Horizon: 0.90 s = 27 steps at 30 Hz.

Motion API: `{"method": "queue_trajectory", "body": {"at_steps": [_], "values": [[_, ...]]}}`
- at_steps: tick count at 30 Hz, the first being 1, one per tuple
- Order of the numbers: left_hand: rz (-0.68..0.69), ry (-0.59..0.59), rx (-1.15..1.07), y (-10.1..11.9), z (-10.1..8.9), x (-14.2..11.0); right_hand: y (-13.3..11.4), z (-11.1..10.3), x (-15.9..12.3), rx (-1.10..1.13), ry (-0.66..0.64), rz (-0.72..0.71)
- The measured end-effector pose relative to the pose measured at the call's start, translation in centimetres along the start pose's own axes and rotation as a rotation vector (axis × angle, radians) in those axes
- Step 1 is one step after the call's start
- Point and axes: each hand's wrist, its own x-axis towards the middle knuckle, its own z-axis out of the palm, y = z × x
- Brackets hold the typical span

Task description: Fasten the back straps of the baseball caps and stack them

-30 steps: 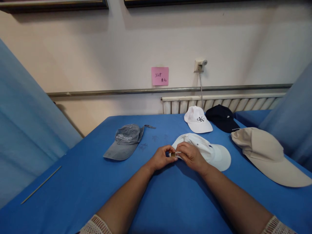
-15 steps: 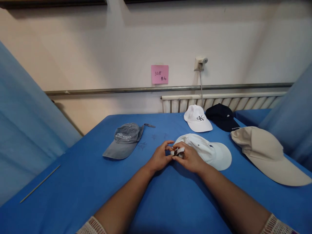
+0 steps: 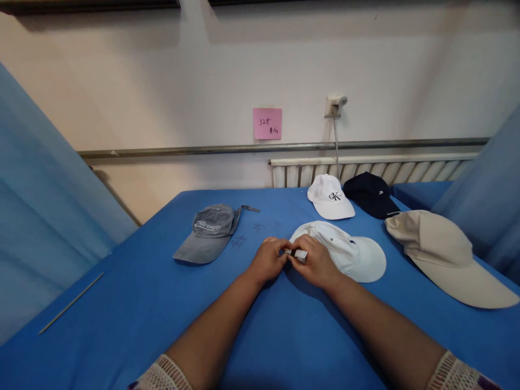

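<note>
A pale mint-white baseball cap (image 3: 345, 252) lies on the blue cloth with its brim to the right and its back toward my hands. Its adjustment strap (image 3: 299, 254), with a dark buckle part, is pinched between my fingers. My left hand (image 3: 268, 260) is closed on the strap's left end. From the other side my right hand (image 3: 317, 262) grips the strap, thumb and index finger pressed together beside the cap's crown. The exact shape of the buckle is partly hidden by the fingertips.
A grey cap (image 3: 209, 233) with its strap loose sits to the left. Behind are a white cap (image 3: 331, 196) and a black cap (image 3: 369, 194); a beige long-brimmed cap (image 3: 442, 254) lies right. A thin stick (image 3: 71, 303) rests near the left edge of the blue-covered table (image 3: 154, 314).
My fingers have closed more tightly round the strap, and the left fingers have drawn in. The strap's free end now lies flatter. The caps rest where they were.
</note>
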Motion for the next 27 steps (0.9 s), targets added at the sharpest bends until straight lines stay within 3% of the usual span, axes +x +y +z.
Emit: {"method": "queue_trajectory", "body": {"at_steps": [4,7,12,17,24,27], "values": [[-0.132,-0.014,-0.460,-0.6,-0.4,-0.1,0.3,-0.2,0.0,0.246,0.022,0.121],[-0.191,-0.003,-0.610,-0.8,0.0,0.0,0.5,-0.2,0.0,0.398,-0.019,0.231],[-0.104,0.030,-0.350,-0.8,0.7,0.2,0.0,-0.4,0.0,0.243,-0.023,0.117],[-0.158,0.182,-0.033,-1.8,-0.6,0.5,-0.3,-0.6,0.2,0.148,0.063,0.062],[-0.468,0.568,-0.298,-5.1,-1.4,1.4,-0.6,-2.1,0.4,0.083,0.104,0.018],[-0.480,0.680,-0.283,-5.3,-1.8,1.3,1.7,-3.7,0.6,-0.096,0.319,0.134]]}}
